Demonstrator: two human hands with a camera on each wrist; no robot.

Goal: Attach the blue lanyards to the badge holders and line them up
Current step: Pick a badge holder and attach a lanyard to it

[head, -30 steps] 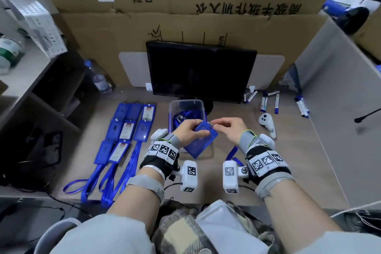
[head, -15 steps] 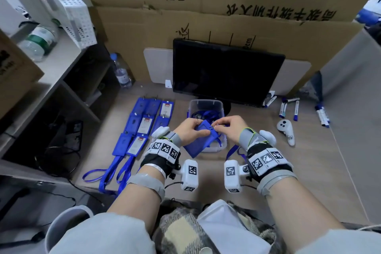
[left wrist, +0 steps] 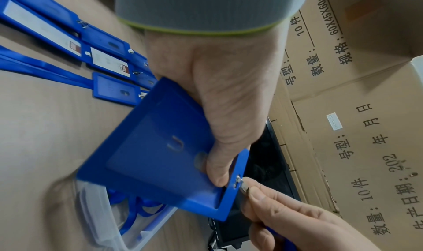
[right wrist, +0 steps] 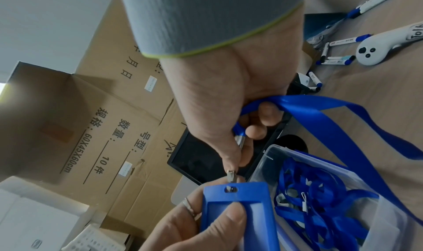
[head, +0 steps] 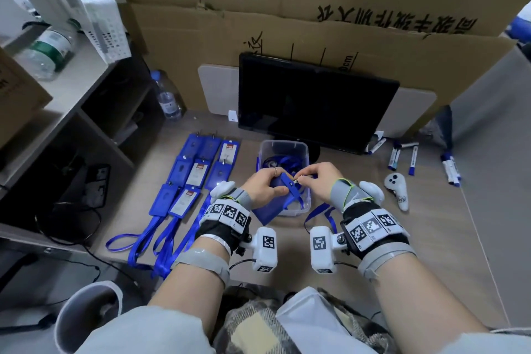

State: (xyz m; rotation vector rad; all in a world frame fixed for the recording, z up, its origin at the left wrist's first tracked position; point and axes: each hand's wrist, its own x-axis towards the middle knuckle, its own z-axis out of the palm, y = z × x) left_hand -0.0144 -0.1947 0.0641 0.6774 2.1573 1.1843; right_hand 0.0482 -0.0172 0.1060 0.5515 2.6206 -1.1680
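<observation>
The lower part of the blue plastic badge holder (head: 273, 204) held over the bench (head: 431, 238) is hidden behind the left hand (head: 263, 188) in the head view, and whether the small metal clip (left wrist: 239, 183) at the end of the loose blue ribbon lanyard (right wrist: 320, 113) has passed through the holder's slot cannot be made out; in the right wrist view it sits just at the top edge beside the oval slot. The left hand grips the holder, thumb pressed on its face and fingers curled behind. The right hand (head: 319, 181) pinches the clip between thumb and forefinger, with the ribbon looped over its other fingers and trailing down past the clear plastic tub (head: 304, 152), which holds a tangle of further blue lanyards too knotted to count. On the bench to the left lie nine finished badge holders (head: 198, 172) in three rows of three, their ribbons running toward the near edge, where they are partly cut off by the left forearm. A white handheld controller (head: 398, 188) and several blue-capped markers (head: 413, 158) lie to the right, near a black monitor (head: 313, 103). Compared with half a second ago, the holder is tipped more edge-on toward the camera, and the right hand's clip has closed in on its top end.
</observation>
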